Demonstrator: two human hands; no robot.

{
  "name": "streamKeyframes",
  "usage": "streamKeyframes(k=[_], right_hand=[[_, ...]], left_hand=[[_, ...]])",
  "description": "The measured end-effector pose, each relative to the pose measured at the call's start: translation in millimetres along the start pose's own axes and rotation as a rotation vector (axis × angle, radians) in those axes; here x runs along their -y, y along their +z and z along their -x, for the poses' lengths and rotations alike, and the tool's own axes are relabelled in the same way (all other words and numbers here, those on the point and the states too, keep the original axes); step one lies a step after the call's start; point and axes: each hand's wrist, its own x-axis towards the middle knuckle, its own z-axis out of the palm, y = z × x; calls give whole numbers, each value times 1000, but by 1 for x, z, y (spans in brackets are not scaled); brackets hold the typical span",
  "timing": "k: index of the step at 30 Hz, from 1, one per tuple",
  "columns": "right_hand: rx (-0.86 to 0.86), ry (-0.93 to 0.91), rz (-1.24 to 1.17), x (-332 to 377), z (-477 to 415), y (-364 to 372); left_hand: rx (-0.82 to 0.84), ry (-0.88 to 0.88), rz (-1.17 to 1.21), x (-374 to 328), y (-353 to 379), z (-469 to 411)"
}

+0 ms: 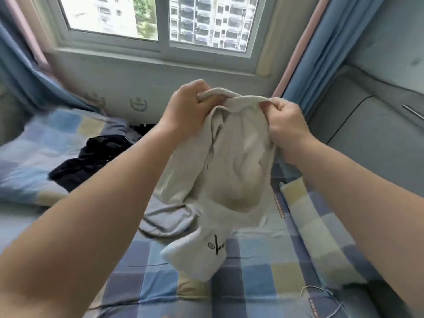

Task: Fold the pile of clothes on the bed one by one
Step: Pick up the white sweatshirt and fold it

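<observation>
A beige garment with a small black embroidered mark near its lower end hangs in the air over the bed. My left hand grips its top edge on the left, and my right hand grips the same edge on the right. The cloth droops bunched between them, its lower end close to the checked bedsheet. A grey garment lies crumpled on the bed just below. A dark pile of clothes lies further back on the left.
A checked pillow or quilt lies along the bed's right side. A window with blue curtains faces me. A grey padded headboard stands at the right.
</observation>
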Motion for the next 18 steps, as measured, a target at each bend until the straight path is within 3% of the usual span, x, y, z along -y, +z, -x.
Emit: streamKeyframes(k=[3,7,13,18], right_hand=[[185,41,-160,57,30,-7],[303,35,-294,110,67,-6],[414,-66,-217,159,113,37],[438,-108,-267,191,133,64]], left_hand=[[43,-21,-86,-27,-47,16],[140,-14,-144,-49,-90,52],[429,8,94,-79,-144,122],[388,-86,118,-70,-188,145]])
